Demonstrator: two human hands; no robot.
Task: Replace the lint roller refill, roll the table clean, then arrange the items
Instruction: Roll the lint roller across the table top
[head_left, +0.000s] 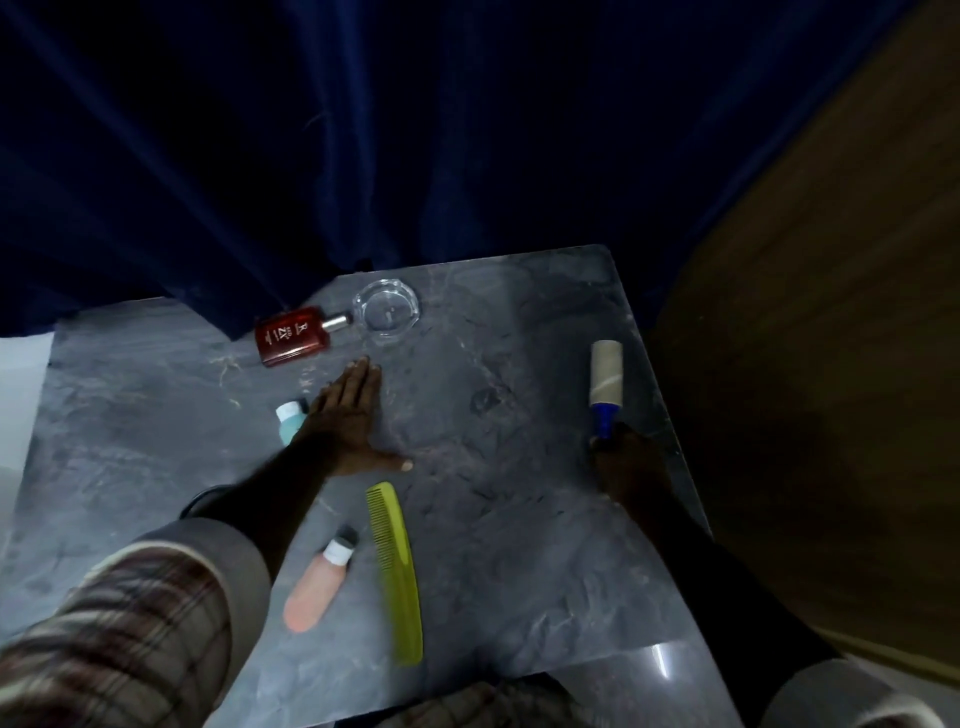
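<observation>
Grey table (519, 519), lint roller (605, 382) beyond right fingers (618, 441)

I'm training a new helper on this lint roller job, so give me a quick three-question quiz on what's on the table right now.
1. True or false: the left hand lies flat and open on the grey marble table.
2. Which hand grips the blue-handled lint roller: A left, B right?
3. What lies beside the long yellow-green plastic comb, toward the person's left?

Key: 1 true. 2 B, the right hand holds the handle near the table's right edge. 3 The pink squeeze tube with a white and grey cap.
</observation>
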